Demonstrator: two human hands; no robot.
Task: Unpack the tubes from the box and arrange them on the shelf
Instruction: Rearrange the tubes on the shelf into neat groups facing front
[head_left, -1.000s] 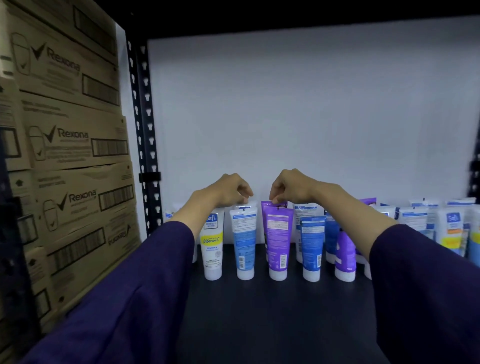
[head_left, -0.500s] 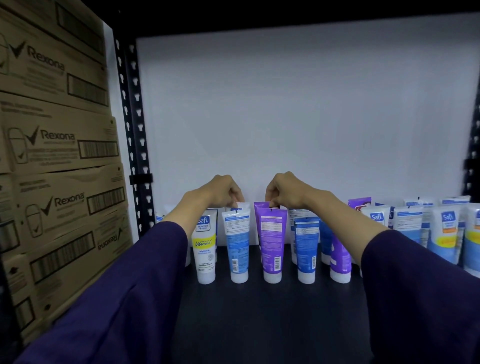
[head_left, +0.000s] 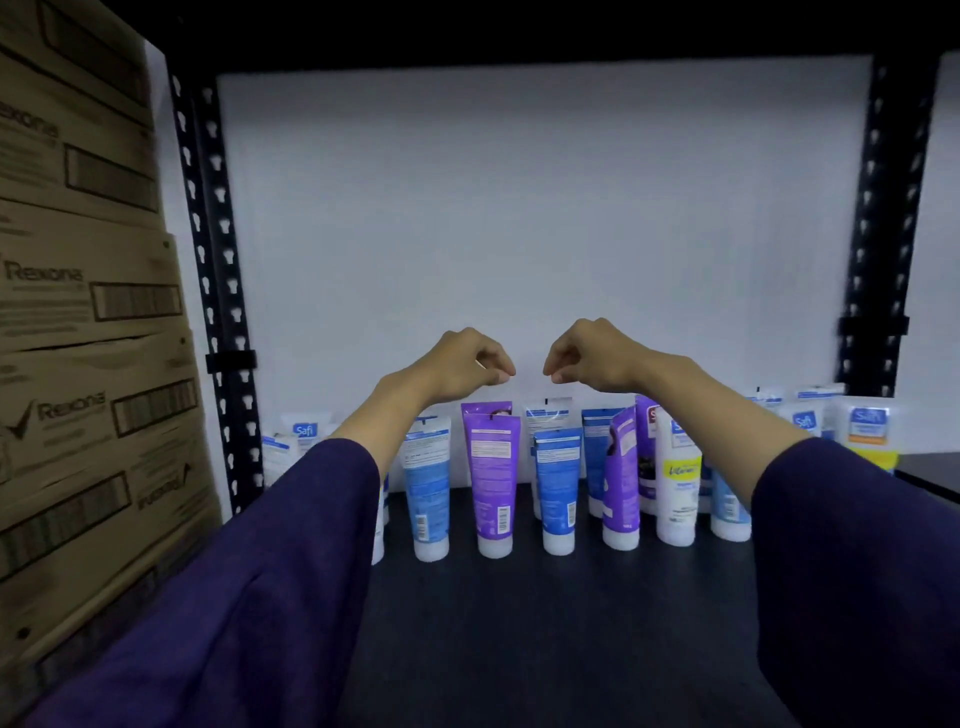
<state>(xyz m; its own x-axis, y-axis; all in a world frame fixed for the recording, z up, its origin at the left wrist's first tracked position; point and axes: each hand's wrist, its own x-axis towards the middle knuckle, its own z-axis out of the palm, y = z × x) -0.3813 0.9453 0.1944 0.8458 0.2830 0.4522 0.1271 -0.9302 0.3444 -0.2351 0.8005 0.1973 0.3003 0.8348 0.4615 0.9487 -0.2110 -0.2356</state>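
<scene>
Several tubes stand cap-down in rows on the dark shelf (head_left: 545, 634) against the white back wall. In the front row are a blue tube (head_left: 427, 483), a purple tube (head_left: 491, 467), another blue tube (head_left: 558, 483) and a white tube with a yellow band (head_left: 678, 483). My left hand (head_left: 462, 364) and my right hand (head_left: 592, 358) hover side by side just above the tube tops. Their fingers are curled with fingertips near thumbs, and they hold nothing and touch no tube. No open box is in view.
Stacked cardboard cartons (head_left: 88, 364) fill the left side. Black perforated uprights stand at the left (head_left: 218, 291) and right (head_left: 878, 234). More tubes (head_left: 865, 431) crowd the back right. The front of the shelf board is bare dark surface.
Both hands have let go of the tube tops they were pinching and risen above the row. The view has shifted right, showing the right upright.
</scene>
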